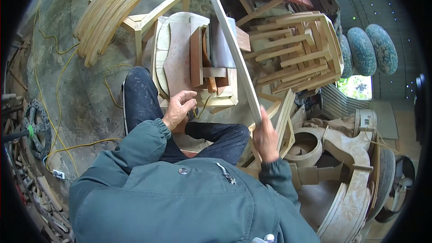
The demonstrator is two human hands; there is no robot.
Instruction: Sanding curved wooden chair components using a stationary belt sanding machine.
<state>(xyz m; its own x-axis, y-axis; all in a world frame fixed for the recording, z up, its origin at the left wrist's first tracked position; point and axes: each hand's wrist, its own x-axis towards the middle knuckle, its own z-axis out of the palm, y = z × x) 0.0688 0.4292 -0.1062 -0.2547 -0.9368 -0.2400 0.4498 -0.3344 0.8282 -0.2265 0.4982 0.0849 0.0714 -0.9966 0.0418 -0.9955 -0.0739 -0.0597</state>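
My right hand (266, 137) is closed around the lower end of a long, slightly curved wooden slat (237, 54). The slat rises at a slant, passing in front of a low wooden bench (176, 49). On that bench stands a device with brown wooden side boards (196, 57) and a smooth grey rounded part (221, 42), partly hidden by the slat. My left hand (180, 109) is at the bench's near edge, above my lap. Its fingers are bent and apart, and I see nothing in them.
Curved slats (119, 11) lie stacked on a wooden frame at the far left. More wooden frames (299, 49) are piled on the right. A yellow cord (59, 94) runs across the floor at left. A large cast machine wheel housing (346, 148) stands close on my right.
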